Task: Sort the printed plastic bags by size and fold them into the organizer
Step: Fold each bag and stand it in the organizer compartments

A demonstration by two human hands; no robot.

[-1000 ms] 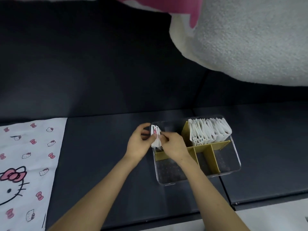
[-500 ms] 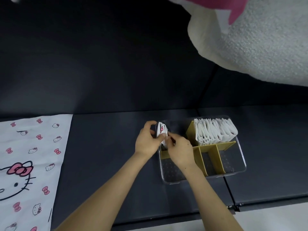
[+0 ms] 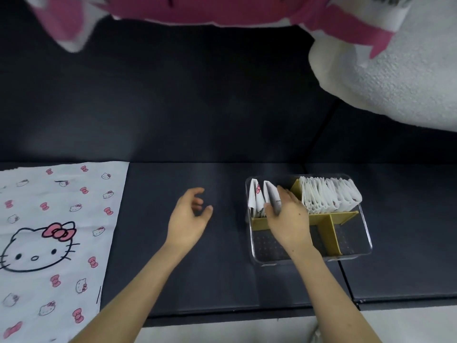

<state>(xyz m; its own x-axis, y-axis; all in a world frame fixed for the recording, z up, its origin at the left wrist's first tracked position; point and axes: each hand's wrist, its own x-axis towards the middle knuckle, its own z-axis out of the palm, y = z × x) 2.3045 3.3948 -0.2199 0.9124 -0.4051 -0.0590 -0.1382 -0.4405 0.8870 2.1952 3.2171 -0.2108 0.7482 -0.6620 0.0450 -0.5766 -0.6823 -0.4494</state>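
A clear organizer (image 3: pixel 356 253) with yellow dividers (image 3: pixel 329 233) sits on the dark mat. Its back-right compartment holds a row of several folded white bags (image 3: pixel 329 196). Two folded printed bags stand in the back-left compartment: one (image 3: pixel 255 198) against the left wall, and a second (image 3: pixel 271 198) beside it. My right hand (image 3: pixel 289 219) reaches over the organizer and pinches that second folded bag between thumb and fingers. My left hand (image 3: pixel 189 216) hovers over the mat left of the organizer, fingers spread, holding nothing. A large printed bag (image 3: pixel 49 231) lies flat at the far left.
A big white fuzzy plush shape (image 3: pixel 395 78) with pink fabric (image 3: pixel 197 8) hangs over the top of the view. The two front compartments of the organizer hold nothing. A seam (image 3: pixel 346 278) splits the mat at the right, and a pale floor strip (image 3: pixel 222 330) runs along the near edge.
My left hand has let go of the folded bag and drawn back to the left. The bag now stands in the back-left compartment with only my right hand on it.
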